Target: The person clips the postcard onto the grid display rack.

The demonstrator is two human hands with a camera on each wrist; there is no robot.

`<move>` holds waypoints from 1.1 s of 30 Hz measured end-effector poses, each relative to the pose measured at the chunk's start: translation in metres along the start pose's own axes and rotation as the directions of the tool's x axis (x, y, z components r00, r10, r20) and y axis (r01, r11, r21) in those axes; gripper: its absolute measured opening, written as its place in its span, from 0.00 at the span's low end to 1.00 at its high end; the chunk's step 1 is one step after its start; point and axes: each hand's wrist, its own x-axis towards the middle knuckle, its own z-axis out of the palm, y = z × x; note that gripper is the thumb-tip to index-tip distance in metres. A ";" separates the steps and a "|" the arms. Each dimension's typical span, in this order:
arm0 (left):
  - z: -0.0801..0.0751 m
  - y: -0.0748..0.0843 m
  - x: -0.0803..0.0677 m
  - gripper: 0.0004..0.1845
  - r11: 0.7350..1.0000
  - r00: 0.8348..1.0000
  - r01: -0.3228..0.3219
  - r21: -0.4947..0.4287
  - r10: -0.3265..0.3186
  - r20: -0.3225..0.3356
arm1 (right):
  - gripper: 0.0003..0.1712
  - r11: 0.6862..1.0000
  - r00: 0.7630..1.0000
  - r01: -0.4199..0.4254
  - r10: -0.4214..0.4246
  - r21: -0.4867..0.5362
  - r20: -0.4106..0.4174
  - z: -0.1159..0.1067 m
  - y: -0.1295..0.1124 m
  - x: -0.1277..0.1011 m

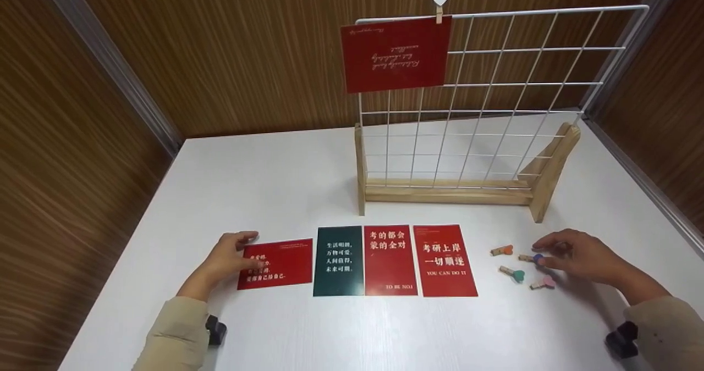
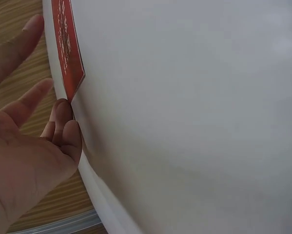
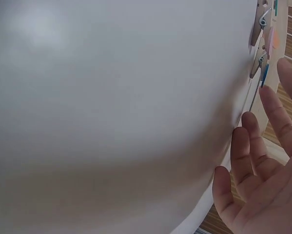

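One red card (image 1: pixel 395 54) hangs clipped on the wire grid (image 1: pixel 511 96); four cards remain on the bench (image 1: pixel 286 178). Left hand (image 1: pixel 228 258), open, touches the leftmost card (image 1: pixel 278 263); right hand (image 1: pixel 580 255), open, reaches the blue-heart clip (image 1: pixel 532 258).

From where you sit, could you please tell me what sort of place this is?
Probably a small staged craft booth: a white table boxed in by wood-grain wall panels, with a wire grid photo stand, printed cards and little heart clothespins laid out.
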 end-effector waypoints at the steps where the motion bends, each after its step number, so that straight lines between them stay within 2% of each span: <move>1: 0.000 0.000 0.000 0.39 1.000 1.000 -0.005 0.013 0.005 -0.003 | 0.18 1.000 1.000 0.001 -0.001 -0.002 0.001 0.000 0.000 0.000; 6: 0.000 -0.003 -0.001 0.36 0.998 1.000 -0.013 0.069 0.015 -0.021 | 0.16 1.000 1.000 0.002 -0.002 -0.015 -0.003 0.001 -0.001 0.000; 15: 0.000 -0.004 -0.011 0.41 0.994 0.995 0.085 0.068 -0.081 -0.067 | 0.11 1.000 1.000 -0.008 0.007 -0.029 -0.018 0.003 0.000 0.000; 21: 0.000 -0.003 -0.014 0.40 0.990 0.990 0.113 0.088 -0.105 -0.096 | 0.07 0.999 1.000 -0.015 0.015 -0.032 -0.018 0.002 0.000 0.001; 27: 0.003 -0.002 -0.015 0.37 0.982 0.980 0.170 0.083 -0.160 -0.118 | 0.07 1.000 1.000 -0.011 0.010 -0.028 -0.021 0.002 0.000 0.001; 33: 0.004 0.006 -0.017 0.34 0.975 0.970 0.209 0.074 -0.198 -0.138 | 0.08 1.000 1.000 -0.005 0.005 0.006 -0.013 0.002 0.002 0.000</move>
